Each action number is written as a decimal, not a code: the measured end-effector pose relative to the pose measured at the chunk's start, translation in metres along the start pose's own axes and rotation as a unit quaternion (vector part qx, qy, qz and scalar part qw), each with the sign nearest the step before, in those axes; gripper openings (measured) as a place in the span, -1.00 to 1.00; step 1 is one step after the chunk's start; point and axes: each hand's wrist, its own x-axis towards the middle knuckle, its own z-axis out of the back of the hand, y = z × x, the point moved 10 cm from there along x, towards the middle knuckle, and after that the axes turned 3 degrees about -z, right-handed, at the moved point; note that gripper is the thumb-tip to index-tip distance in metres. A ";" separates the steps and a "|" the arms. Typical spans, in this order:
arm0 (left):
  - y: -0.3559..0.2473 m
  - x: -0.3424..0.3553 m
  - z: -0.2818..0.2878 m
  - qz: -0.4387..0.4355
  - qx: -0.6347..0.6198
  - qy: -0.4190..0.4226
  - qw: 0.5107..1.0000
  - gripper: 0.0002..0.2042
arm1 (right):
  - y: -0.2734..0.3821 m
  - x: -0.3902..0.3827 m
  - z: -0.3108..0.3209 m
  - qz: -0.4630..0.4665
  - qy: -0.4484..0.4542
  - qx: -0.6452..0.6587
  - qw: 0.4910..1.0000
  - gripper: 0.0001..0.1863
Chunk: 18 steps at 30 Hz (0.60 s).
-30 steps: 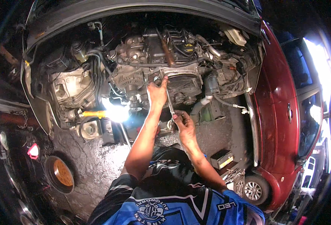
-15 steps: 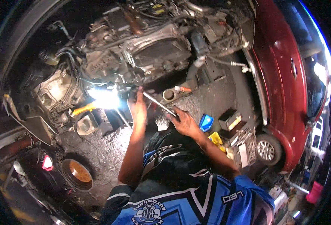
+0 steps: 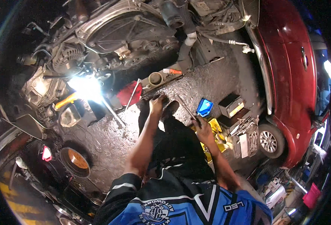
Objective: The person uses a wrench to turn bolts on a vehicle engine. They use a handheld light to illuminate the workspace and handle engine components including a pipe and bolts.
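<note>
A long, thin metal bar (image 3: 186, 107) is in my right hand (image 3: 203, 130), its fingers wrapped round the lower end. The bar's far end points up and left over the wet, dark floor. My left hand (image 3: 157, 105) is in front of my dark trousers, fingers curled in; what they hold, if anything, cannot be made out. Just beyond it a red cloth (image 3: 125, 94) lies with a slim metal wrench (image 3: 134, 93) across it. Past both hands is a car's exposed engine (image 3: 131, 37), lit by a glaring work lamp (image 3: 85, 88) with a yellow handle (image 3: 66, 100).
A pale round cup (image 3: 155, 78) and an orange-handled item (image 3: 172, 71) sit on the beam below the engine. On the right are a blue container (image 3: 205, 107), a black battery (image 3: 230, 105), a tray of tools (image 3: 245, 137) and a red car (image 3: 281, 71). A round pan (image 3: 64, 157) lies left.
My hands have drawn back from the engine and moved apart. The bar has left my left hand and stays in my right. The view has shifted, and the red cloth shows more fully.
</note>
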 end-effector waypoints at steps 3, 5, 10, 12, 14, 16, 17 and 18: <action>0.076 0.033 -0.003 0.140 -0.095 -0.116 0.979 -0.69 | -0.033 -0.020 0.018 0.059 -0.057 -0.099 0.992 -0.52; 0.096 0.062 -0.005 0.080 -0.038 -0.123 0.988 -0.66 | -0.076 -0.030 0.029 -0.118 -0.024 -0.034 0.992 -0.51; 0.155 0.098 -0.013 0.169 -0.091 -0.225 0.955 -0.71 | -0.137 -0.072 0.034 -0.121 0.003 -0.030 0.992 -0.73; 0.165 0.118 -0.021 0.099 -0.280 -0.232 0.926 -0.73 | -0.144 -0.082 0.033 -0.107 0.001 -0.019 0.994 -0.77; 0.179 0.141 0.004 0.065 -0.331 -0.265 0.903 -0.74 | -0.141 -0.079 0.033 -0.069 0.011 -0.030 0.997 -0.81; 0.186 0.137 -0.010 0.063 -0.404 -0.276 0.870 -0.77 | -0.156 -0.085 0.029 -0.111 0.016 -0.027 0.993 -0.81; 0.182 0.130 -0.032 0.084 -0.395 -0.266 0.875 -0.77 | -0.169 -0.093 0.025 -0.157 0.016 -0.021 0.987 -0.80; 0.176 0.130 -0.029 0.094 -0.400 -0.270 0.871 -0.77 | -0.174 -0.094 0.022 -0.176 0.031 -0.016 0.984 -0.78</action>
